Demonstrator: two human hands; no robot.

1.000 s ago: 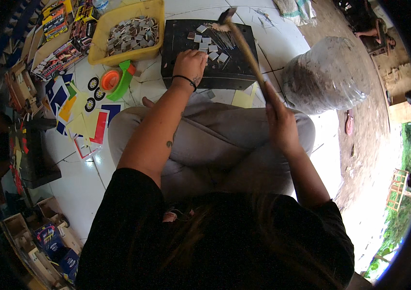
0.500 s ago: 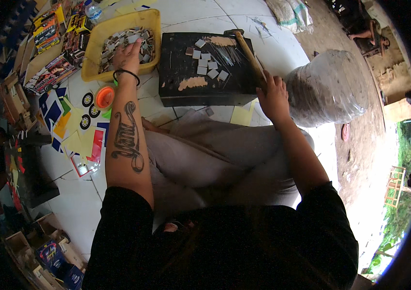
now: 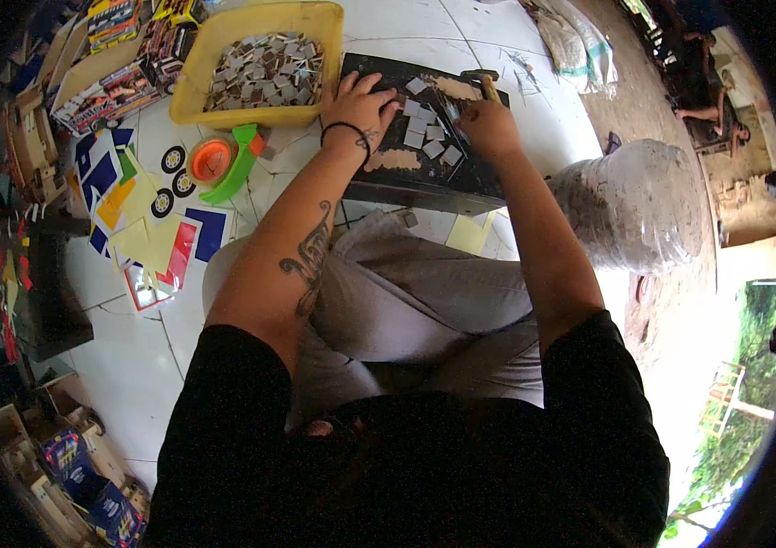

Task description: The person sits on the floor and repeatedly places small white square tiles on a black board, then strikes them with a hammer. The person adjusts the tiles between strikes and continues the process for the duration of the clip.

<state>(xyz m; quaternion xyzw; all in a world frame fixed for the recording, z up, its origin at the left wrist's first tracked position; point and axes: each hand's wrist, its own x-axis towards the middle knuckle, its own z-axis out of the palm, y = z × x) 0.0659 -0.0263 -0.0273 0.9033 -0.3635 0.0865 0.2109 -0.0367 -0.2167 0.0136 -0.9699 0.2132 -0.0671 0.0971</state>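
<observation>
My left hand, a dark band at its wrist, rests with fingers apart on the left part of a black box. Small grey square pieces lie loose beside it on the box top. Over at the box's right side, my right hand is closed, fingers curled down where thin nails lie. Whatever is between those fingertips is hidden. A hammer lies there too, its wooden handle running beneath or beside my right hand. Left of the box, a yellow basin holds many of the same squares.
On the left floor are toy wheels, an orange tape roll, a green curved piece and coloured sheets. Toy boxes stand behind them. A plastic-wrapped bundle sits on the right; a sack lies farther back.
My left hand has moved from the basin onto the black box. My right hand has gone from the hammer handle's near end up toward the hammer head and nails. The view has shifted.
</observation>
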